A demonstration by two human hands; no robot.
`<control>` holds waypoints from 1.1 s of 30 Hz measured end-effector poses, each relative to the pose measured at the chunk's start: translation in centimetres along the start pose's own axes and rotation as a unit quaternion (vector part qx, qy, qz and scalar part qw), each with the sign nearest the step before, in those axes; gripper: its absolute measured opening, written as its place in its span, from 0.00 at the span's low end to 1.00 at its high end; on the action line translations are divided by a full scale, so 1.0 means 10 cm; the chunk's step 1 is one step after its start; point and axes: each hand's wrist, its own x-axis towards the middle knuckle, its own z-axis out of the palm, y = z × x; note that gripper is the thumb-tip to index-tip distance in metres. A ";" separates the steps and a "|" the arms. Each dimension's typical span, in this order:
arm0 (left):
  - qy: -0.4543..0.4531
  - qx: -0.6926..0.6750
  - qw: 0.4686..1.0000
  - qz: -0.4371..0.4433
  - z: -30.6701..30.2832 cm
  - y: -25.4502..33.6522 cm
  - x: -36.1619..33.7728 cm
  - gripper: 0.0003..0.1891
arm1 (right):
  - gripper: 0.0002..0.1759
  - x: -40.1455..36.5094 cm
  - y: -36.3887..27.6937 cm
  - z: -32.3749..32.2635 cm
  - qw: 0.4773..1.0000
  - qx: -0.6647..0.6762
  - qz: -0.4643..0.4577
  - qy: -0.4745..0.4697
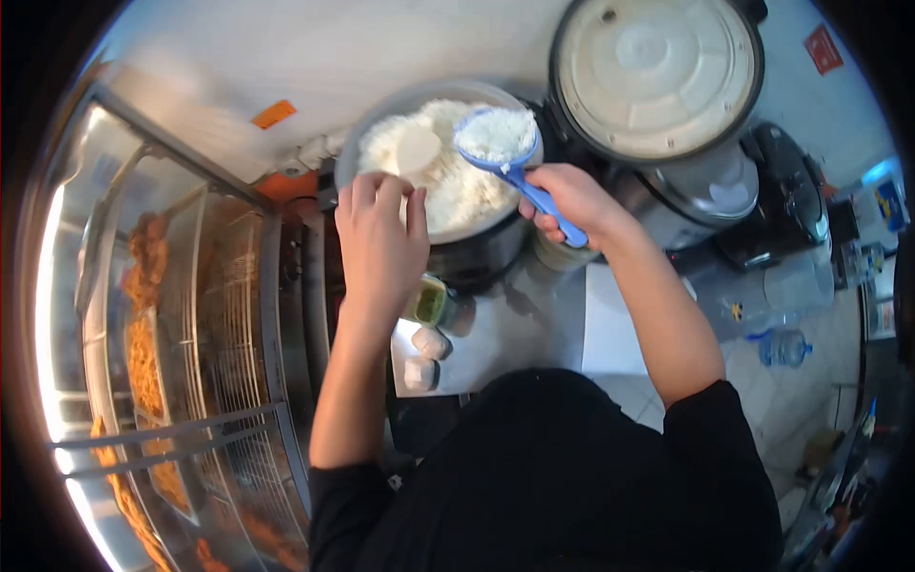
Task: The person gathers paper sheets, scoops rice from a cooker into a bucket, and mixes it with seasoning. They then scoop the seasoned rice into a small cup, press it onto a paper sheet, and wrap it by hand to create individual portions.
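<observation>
My right hand (572, 205) grips the handle of a blue rice paddle (541, 195). White rice is heaped on its head, above the right side of the rice cooker pot. That pot (355, 157) is full of cooked white rice (467, 195). A smooth, round, white piece (417, 151) shows over the rice at the left. Just below it is my left hand (381, 224), back up, over the pot's near left rim. Its fingers are loosely bent and the thumb stands apart, with nothing visible in it.
On the counter, two white rounded lumps (431, 341) lie near a green container (431, 300). A large open lid (658, 76) rises at the back right, by another cooker (696, 195). A glass display case (191, 315) with fried food stands left. A water bottle (786, 349) is at right.
</observation>
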 end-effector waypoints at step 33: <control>-0.484 -0.119 0.841 0.210 2.73 2.16 -2.72 0.17 | 0.39 -1.35 4.06 -2.30 0.774 -0.543 -0.170 0.279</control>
